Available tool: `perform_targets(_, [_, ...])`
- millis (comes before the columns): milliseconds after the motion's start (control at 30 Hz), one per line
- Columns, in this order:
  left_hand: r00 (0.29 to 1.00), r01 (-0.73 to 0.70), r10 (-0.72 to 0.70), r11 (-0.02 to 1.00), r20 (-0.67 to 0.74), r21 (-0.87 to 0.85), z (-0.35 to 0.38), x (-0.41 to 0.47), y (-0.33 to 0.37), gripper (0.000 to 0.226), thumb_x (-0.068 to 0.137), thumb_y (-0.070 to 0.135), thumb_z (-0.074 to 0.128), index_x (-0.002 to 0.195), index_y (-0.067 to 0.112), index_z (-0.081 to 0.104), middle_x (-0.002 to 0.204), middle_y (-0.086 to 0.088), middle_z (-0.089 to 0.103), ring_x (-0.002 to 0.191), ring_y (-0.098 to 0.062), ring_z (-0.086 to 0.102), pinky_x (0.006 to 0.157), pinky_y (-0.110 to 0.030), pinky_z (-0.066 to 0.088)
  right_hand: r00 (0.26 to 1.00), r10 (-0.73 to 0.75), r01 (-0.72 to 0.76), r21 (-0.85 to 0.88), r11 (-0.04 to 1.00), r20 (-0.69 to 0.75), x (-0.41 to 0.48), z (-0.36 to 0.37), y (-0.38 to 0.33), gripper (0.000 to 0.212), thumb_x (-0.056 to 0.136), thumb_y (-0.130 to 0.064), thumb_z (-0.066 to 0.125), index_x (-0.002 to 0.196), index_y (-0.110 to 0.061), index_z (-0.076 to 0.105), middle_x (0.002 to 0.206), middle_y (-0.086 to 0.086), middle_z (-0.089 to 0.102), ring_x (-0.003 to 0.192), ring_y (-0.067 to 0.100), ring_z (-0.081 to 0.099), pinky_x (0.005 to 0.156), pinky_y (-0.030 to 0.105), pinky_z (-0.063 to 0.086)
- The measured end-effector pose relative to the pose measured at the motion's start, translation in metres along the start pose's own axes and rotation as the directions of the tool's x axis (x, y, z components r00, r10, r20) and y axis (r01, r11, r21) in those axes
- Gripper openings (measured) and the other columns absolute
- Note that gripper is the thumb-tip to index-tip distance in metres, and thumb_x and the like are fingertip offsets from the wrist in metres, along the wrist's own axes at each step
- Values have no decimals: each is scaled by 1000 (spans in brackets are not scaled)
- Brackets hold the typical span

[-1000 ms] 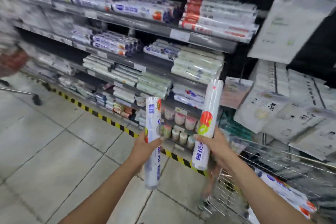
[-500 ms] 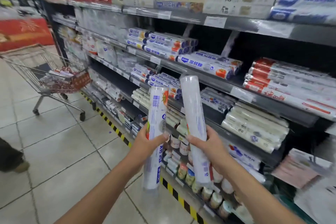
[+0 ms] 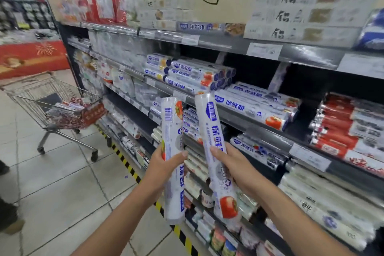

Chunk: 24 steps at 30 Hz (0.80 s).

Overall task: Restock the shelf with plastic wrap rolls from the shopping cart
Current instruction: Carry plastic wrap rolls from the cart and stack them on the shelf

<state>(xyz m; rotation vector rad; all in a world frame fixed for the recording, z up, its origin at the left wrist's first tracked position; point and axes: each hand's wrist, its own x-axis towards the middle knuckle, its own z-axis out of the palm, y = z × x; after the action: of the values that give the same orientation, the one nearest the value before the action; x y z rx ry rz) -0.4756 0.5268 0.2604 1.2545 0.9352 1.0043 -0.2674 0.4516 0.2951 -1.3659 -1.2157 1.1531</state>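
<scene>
2 plastic wrap rolls stand near upright, 1 gripped in the left hand (image 3: 166, 164) and 1 in the right hand (image 3: 232, 164).

A grey metal supermarket shelf unit (image 3: 218, 42) carries a stack of blue-and-white plastic wrap rolls (image 3: 193, 77) on a middle board. To the right of that stack lie red-and-white wrapped rolls (image 3: 336, 129). On the board above it stand white printed boxes (image 3: 301, 16). Below and to its right, pale translucent rolls (image 3: 324, 199) fill a lower board. Left of the stack, a wire shopping cart (image 3: 54, 106) stands on the beige tiled floor (image 3: 62, 183), where yellow-and-black hazard tape (image 3: 129, 169) runs along the unit's foot.
</scene>
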Motion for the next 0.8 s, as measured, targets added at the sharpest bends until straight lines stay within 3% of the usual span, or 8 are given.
perform_targets(100, [1000, 6, -5, 1000, 31, -23, 6, 30, 3, 77, 61, 52, 91, 128, 33, 59, 110, -2, 77, 100, -28, 75, 94, -55, 58, 1000, -12, 12, -86, 996, -7, 16, -12, -9, 29, 88, -48, 65, 114, -37, 59, 104, -1, 75, 83, 15, 74, 76, 33, 62])
perform_targets(233, [997, 22, -19, 999, 76, -36, 17, 73, 7, 79, 52, 58, 89, 122, 36, 58, 109, -3, 77, 99, -30, 75, 92, -56, 58, 995, 3, -21, -181, 983, -99, 38, -29, -15, 38, 81, -55, 70, 114, -39, 60, 103, -8, 75, 90, 14, 74, 87, 44, 61])
perform_targets(367, [987, 12, -7, 1000, 161, -29, 25, 123, 10, 61, 72, 44, 89, 124, 31, 59, 103, -6, 78, 87, -28, 76, 82, -50, 62, 973, -40, -43, -344, 938, -229, 63, -50, -25, 42, 84, -55, 73, 118, -37, 57, 101, -7, 74, 89, 17, 73, 83, 46, 60])
perform_targets(467, [976, 5, 0, 1000, 219, -24, 28, 157, 13, 52, 82, 33, 81, 127, 29, 55, 104, -4, 77, 82, -21, 76, 68, -34, 61, 954, -74, -86, -503, 860, -290, 74, -64, -44, 51, 81, -60, 75, 122, -41, 50, 107, -14, 67, 79, 1, 67, 65, 27, 55])
perform_targets(533, [960, 17, -2, 999, 280, -51, 26, 183, 19, 51, 84, 29, 80, 128, 27, 55, 105, -7, 77, 79, -24, 76, 66, -35, 60, 934, -114, -115, -586, 802, -339, 85, -69, -58, 54, 78, -64, 75, 119, -44, 47, 106, -16, 64, 76, -1, 63, 63, 24, 51])
perform_targets(600, [943, 16, 2, 998, 333, -53, 25, 207, 26, 60, 77, 35, 82, 129, 25, 56, 105, -10, 77, 81, -27, 75, 70, -41, 62, 905, -198, -144, -710, 689, -377, 94, -72, -74, 57, 75, -71, 71, 120, -48, 44, 112, -23, 59, 89, -2, 62, 75, 30, 55])
perform_targets(667, [931, 22, -1, 998, 364, -55, 24, 228, 30, 63, 70, 40, 82, 127, 27, 57, 104, -9, 77, 85, -29, 75, 77, -46, 63, 876, -277, -218, -837, 502, -394, 103, -74, -91, 58, 77, -74, 66, 124, -49, 43, 120, -27, 52, 101, -2, 58, 83, 36, 53])
perform_targets(800, [921, 47, 4, 992, 390, -121, 25, 257, 36, 67, 71, 47, 81, 127, 19, 59, 94, -10, 75, 74, -27, 72, 71, -45, 61, 835, -352, -369, -905, 211, -423, 127, -89, -116, 63, 83, -69, 62, 138, -44, 43, 124, -19, 47, 105, 11, 58, 74, 34, 42])
